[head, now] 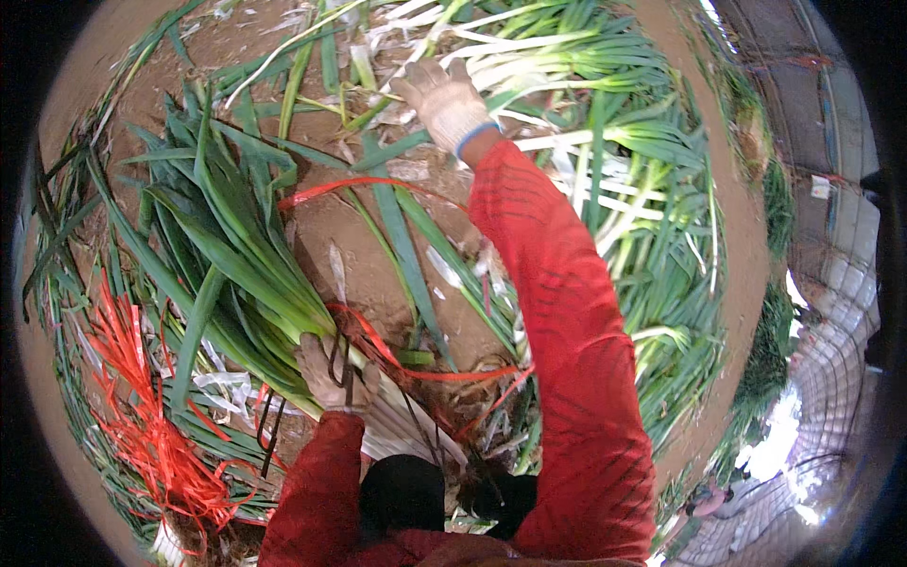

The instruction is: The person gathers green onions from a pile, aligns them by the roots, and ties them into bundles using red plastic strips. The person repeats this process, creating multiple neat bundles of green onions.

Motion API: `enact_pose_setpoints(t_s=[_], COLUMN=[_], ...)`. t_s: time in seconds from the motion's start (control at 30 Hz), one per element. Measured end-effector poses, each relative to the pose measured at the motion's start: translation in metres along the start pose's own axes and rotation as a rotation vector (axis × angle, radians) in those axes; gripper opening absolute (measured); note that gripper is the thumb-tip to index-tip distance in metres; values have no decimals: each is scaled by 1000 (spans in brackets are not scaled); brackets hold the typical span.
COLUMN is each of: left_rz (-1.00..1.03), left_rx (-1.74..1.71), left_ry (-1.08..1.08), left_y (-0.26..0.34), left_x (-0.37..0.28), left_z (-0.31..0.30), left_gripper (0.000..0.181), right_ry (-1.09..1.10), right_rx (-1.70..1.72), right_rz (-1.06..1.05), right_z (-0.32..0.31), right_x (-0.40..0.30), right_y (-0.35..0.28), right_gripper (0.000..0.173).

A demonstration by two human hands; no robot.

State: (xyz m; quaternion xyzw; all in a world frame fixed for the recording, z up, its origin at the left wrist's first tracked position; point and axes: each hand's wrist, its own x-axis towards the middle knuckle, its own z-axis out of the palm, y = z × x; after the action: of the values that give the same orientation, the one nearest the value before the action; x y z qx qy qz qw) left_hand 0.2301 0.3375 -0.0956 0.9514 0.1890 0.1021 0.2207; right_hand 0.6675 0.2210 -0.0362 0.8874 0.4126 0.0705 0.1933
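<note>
A bundle of long green onions [241, 241] lies slantwise at the left, leaves towards the upper left and white stalks towards my body. On it, where leaves meet stalks, rests my left hand [336, 375] in a pale work glove; its fingers are partly hidden by a dark metal frame or rod. My right hand [443, 96], gloved with a blue cuff edge, reaches to the top, fingers spread, beside the white stalks of a large pile of green onions [531, 60]. I cannot see anything held in it. Red plastic tape [368, 333] runs over the ground near the bundle.
Many red plastic strips [152, 432] hang in a bunch at the lower left. Loose leaves [404, 248] and peelings litter the brown soil between the bundle and the pile. More green onions [666, 305] lie along the right. A person [708, 502] is small at the lower right edge.
</note>
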Motion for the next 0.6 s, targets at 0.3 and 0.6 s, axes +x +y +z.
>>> enact_pose_setpoints(t_s=[0.3, 0.6], left_rz=[60, 72], left_rx=[183, 197], left_ry=[12, -45], left_y=[-28, -6], left_x=[-18, 2], left_z=[20, 2], left_gripper=[72, 88], right_ry=[-392, -645], right_rx=[272, 53], right_rz=[243, 60], right_z=[35, 1], right_x=[22, -228], right_y=[1, 39], right_gripper=[67, 17])
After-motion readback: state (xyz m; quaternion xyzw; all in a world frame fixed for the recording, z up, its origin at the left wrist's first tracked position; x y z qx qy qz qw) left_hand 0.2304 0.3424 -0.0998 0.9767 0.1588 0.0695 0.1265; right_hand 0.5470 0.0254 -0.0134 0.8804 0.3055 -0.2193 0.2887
